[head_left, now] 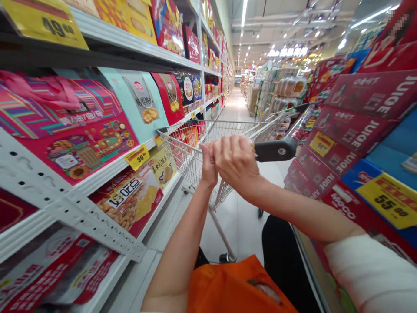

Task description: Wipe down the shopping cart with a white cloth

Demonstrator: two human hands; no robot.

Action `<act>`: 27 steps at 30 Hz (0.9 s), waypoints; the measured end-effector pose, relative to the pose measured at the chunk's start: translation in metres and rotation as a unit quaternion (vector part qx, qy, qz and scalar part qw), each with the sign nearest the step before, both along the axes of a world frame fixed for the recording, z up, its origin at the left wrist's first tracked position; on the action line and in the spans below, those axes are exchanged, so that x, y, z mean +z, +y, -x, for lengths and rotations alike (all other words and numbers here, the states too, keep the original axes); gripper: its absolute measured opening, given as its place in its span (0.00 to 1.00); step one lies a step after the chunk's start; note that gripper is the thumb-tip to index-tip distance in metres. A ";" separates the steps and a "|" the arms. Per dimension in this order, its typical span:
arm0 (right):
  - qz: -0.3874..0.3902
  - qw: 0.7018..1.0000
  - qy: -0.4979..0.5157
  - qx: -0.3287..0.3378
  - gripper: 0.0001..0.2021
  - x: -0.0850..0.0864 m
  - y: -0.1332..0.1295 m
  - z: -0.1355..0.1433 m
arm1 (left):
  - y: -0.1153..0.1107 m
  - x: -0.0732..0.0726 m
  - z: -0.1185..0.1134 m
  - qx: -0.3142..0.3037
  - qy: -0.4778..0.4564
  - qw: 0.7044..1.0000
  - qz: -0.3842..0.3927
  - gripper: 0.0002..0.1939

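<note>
A wire shopping cart [234, 126] stands right in front of me, angled across the aisle. My right hand [235, 161] is wrapped round its handle, with the knuckles up. Close against it on the left, my left hand [208, 164] is also closed on the handle, its thumb up and its fingers largely hidden. The dark grey end of the cart handle [275, 149] sticks out to the right of my right hand. Through the wire basket, shelf goods show behind.
White shelves [107, 169] with gift boxes and yellow price tags run close along the left. Stacked red boxes [355, 117] line the right side. Between them the tiled floor [236, 104] leads away, with stacked bottle packs [289, 87] farther along the right.
</note>
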State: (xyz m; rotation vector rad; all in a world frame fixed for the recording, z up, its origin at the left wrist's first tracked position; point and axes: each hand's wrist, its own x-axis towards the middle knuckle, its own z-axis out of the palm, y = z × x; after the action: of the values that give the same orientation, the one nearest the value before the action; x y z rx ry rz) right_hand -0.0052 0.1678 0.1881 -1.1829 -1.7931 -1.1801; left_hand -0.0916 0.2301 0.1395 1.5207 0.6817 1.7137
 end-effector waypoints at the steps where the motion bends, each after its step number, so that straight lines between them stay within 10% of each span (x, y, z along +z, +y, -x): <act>1: 0.012 1.000 -0.016 -0.006 0.14 -0.004 0.005 0.004 | -0.001 0.000 0.001 -0.022 -0.037 0.999 0.013 0.37; 7: -0.003 0.987 -0.136 0.088 0.19 -0.023 -0.002 -0.021 | -0.009 0.008 0.013 -0.100 -0.076 0.992 0.021 0.37; 16: -0.079 0.977 -0.182 0.073 0.18 -0.034 -0.043 -0.063 | -0.013 0.000 0.015 -0.003 0.058 0.993 -0.102 0.42; 27: -0.107 0.948 -0.200 0.224 0.13 -0.072 0.012 -0.033 | -0.016 0.013 0.025 -0.017 0.013 0.998 -0.054 0.38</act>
State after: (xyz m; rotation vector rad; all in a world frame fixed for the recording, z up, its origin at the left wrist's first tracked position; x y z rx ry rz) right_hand 0.0278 0.1796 0.1166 -0.3907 -2.0202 -1.3519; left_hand -0.1167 0.2142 0.1523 1.6215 0.5822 1.7326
